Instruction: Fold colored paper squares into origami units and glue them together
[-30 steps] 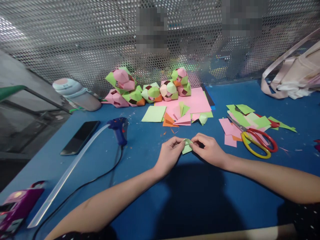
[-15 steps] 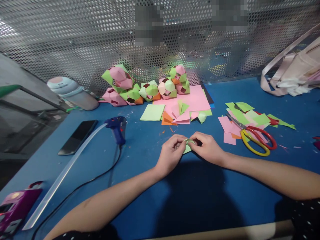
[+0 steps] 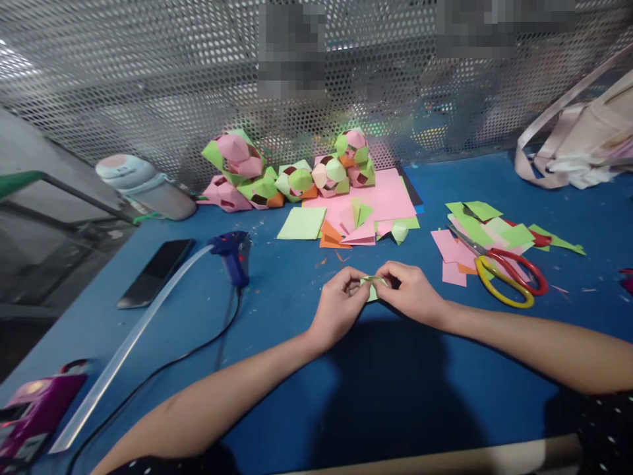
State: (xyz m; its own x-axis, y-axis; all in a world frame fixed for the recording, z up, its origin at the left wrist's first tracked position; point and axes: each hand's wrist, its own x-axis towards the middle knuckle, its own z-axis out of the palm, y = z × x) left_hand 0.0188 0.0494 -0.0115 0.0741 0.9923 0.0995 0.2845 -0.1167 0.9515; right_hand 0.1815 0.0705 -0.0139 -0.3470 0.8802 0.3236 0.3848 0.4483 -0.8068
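Between my two hands is a small piece of light green paper (image 3: 372, 291), partly folded and mostly covered by my fingers. My left hand (image 3: 341, 300) pinches its left side, thumb in front and fingers curled behind. On the right side my right hand (image 3: 408, 293) grips it the same way. Just beyond my hands lie folded orange paper (image 3: 332, 236), folded pink paper (image 3: 360, 234) and a stack of light green squares (image 3: 301, 223).
Scissors (image 3: 509, 274) with red and yellow handles lie beside paper scraps (image 3: 487, 227) on the right. Paper balls (image 3: 298, 179) line the mesh screen (image 3: 188, 86). At left are a glue gun (image 3: 231, 254) with a long glue stick, a phone (image 3: 155, 274) and a bottle (image 3: 146, 188).
The green paper's top edge now looks flatter and straighter between my fingertips. Both hands stay in nearly the same place.
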